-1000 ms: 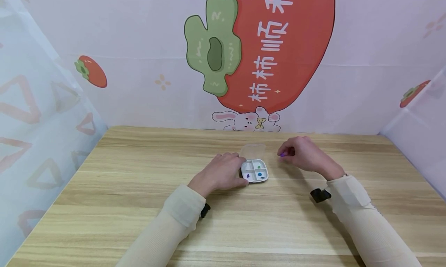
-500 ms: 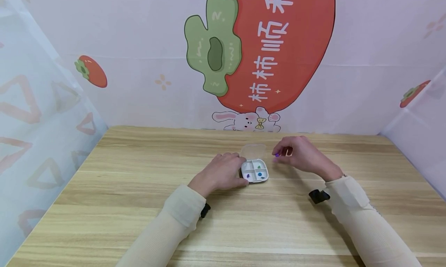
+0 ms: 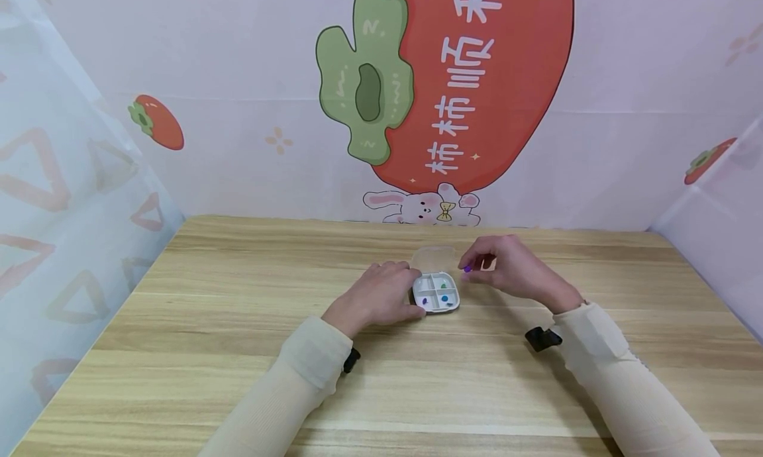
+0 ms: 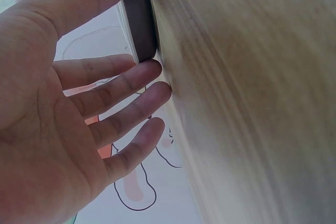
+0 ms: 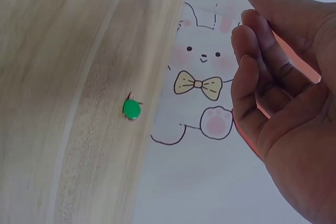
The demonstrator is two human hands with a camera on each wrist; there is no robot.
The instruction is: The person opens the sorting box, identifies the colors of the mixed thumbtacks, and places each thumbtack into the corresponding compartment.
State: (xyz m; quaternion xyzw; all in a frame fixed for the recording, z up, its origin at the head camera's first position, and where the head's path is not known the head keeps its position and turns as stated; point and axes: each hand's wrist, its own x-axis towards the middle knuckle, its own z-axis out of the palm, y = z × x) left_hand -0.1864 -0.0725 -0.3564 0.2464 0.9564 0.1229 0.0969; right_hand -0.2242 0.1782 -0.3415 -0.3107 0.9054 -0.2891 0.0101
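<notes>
On a wood-grained, light brown worktop [image 3: 256, 377], a small white plastic box with four compartments [image 3: 436, 292] is placed near the far edge. Behind the worktop, a white cloth [image 3: 220, 165] is hung, printed with a large red persimmon [image 3: 483, 79] and a white rabbit with a yellow bow [image 3: 426, 207]. A small round green piece [image 5: 132, 109] is seen lying on the worktop in the right wrist view, apart from the box. The left edge of the box is partly covered by the left hand [image 3: 381, 296]: the box is held between its thumb and index finger, and the other fingers are kept slightly spread. By the right hand [image 3: 512, 268], a tiny purple piece [image 3: 467, 269] is pinched between thumb and fingertips, just beside the box, above the worktop. The box is nearly square, so a clear long axis cannot be told; it is turned slightly. Its translucent lid [image 3: 433, 258] is folded back and pointed toward the cloth. Small coloured pieces are contained in the near-left, near-right and far-right compartments. The direction of the purple piece cannot be told, as it is too small.
</notes>
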